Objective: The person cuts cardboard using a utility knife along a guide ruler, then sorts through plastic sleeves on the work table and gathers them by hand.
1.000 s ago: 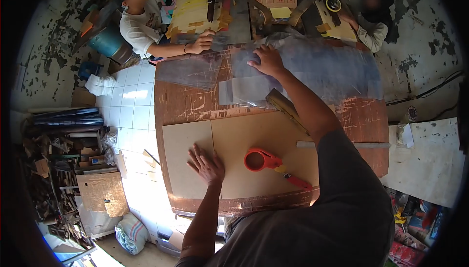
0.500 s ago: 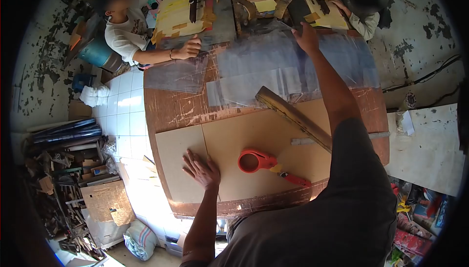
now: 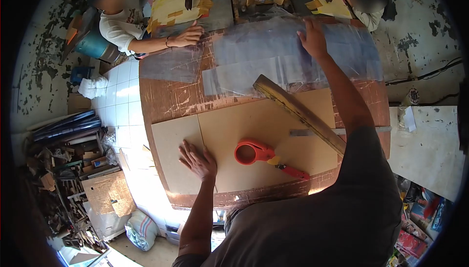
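My left hand (image 3: 198,161) lies flat with spread fingers on the left part of a tan board (image 3: 234,125), near a seam between two pieces. Farther off, my right hand (image 3: 313,39) rests with fingers apart on clear plastic sheets (image 3: 268,62) spread over the table's far side. A long wooden bar (image 3: 298,113) lies slantwise across the board, its near end beside my right arm. On the board are a red tape dispenser (image 3: 251,151) and a red cutter (image 3: 293,171). A thin grey metal strip (image 3: 305,132) passes beneath the bar.
The brown table (image 3: 171,96) has scratched paint. At the far left, a person's hand (image 3: 188,36) is over a smaller plastic sheet (image 3: 171,64). Another person is at the far right, by yellow-taped boards (image 3: 337,8). Scrap wood (image 3: 73,184) is piled on the left.
My right hand has moved to the right over the plastic sheets, and its arm no longer covers most of the wooden bar. My left hand stays on the board. The camera view has shifted slightly.
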`<state>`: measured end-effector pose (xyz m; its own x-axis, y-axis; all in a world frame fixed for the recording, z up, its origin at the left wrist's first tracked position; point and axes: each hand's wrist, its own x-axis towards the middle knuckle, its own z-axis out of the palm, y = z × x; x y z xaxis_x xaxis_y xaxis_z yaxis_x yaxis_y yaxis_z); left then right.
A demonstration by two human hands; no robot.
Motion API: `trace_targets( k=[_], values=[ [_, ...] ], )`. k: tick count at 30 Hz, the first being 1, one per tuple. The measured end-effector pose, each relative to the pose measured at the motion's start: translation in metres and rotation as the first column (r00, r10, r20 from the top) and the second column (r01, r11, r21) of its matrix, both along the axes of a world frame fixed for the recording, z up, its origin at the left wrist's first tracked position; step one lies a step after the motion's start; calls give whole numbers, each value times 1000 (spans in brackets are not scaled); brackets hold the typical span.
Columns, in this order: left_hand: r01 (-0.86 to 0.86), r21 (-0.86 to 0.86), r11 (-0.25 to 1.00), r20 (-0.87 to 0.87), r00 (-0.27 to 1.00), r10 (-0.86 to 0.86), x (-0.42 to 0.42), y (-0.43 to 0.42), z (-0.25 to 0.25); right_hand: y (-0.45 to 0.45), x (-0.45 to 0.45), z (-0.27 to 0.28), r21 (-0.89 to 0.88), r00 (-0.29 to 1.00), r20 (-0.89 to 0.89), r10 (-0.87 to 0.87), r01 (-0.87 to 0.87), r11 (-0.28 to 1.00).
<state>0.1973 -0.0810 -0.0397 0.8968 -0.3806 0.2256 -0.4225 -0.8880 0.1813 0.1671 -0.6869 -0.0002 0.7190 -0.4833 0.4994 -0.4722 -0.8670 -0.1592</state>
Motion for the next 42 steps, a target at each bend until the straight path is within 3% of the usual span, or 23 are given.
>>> trace_targets(
  k=[2,4,6,7,9,12,15,22,25,27,32,34,36,38,42],
  values=[
    [-5,6,1000,-16,1000,6,0,-1,3,57,-11,21,84,993,108,45,-54,995],
    [-4,10,1000,-29,1000,4,-1,-1,3,124,-31,47,445,985,-46,168,-130,886],
    [7,5,1000,-7,1000,-7,0,1,1,172,-46,55,526,938,-248,242,-79,847],
    [5,3,1000,-3,1000,-5,0,0,2,190,-53,54,525,938,-245,244,-83,847],
    [-4,0,1000,-42,999,4,-1,0,4,216,-65,43,339,946,-256,200,-106,935],
    [-13,20,1000,-48,999,14,-2,-2,7,231,-67,33,300,943,-308,128,-31,953],
    [-28,40,999,-59,998,30,-2,-3,10,234,-63,30,302,901,-401,168,-43,952],
    [-41,49,998,-48,998,44,-2,-3,10,234,-60,46,364,882,-427,198,-33,931],
    [-54,53,997,-80,995,58,-3,-3,9,256,-75,52,313,900,-339,276,-169,935],
    [-43,40,998,-57,997,46,-2,-3,9,272,-80,52,404,863,-306,402,-265,876],
    [-37,32,999,-41,998,38,-1,-2,6,290,-87,28,452,801,-281,529,-375,809],
    [-40,32,999,-41,998,41,-1,0,5,276,-89,33,547,894,-106,434,-312,776],
    [-38,4,999,-58,998,38,-1,-2,7,242,-93,33,366,958,-12,286,-262,893],
    [-39,7,999,-58,998,39,-2,-1,5,209,-99,51,205,966,-187,177,-138,969],
    [-20,8,1000,-30,999,20,-1,0,3,165,-101,32,164,929,-317,190,-143,976]
  ],
)
